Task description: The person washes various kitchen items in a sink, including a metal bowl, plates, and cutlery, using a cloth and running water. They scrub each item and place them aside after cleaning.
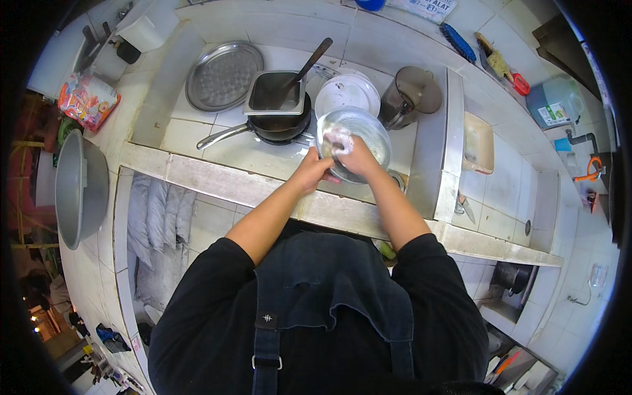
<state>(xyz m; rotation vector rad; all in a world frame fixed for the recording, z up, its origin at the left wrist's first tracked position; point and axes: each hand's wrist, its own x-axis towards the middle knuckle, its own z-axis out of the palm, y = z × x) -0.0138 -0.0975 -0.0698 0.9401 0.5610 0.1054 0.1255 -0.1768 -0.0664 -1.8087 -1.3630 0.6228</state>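
A round metal bowl (371,129) is tilted towards me over the front of the tiled basin. My left hand (314,170) grips its near left rim, thumb on the inside. Inside the bowl is my right hand (351,150), its fingers bent and covered in white foam. Blur and suds hide whether it holds anything. Behind the bowl lie stacked white plates (348,94). To the left, a dark frying pan (279,126) carries a square metal container (254,94) with a dark spatula (311,61) leaning in it.
An oval metal tray (224,76) leans at the basin's back left. A cloudy plastic pitcher (412,94) lies tilted at the right. Past the divider wall (448,148) are a beige tub (478,143) and a knife (466,207). A grey basin (81,190) stands far left.
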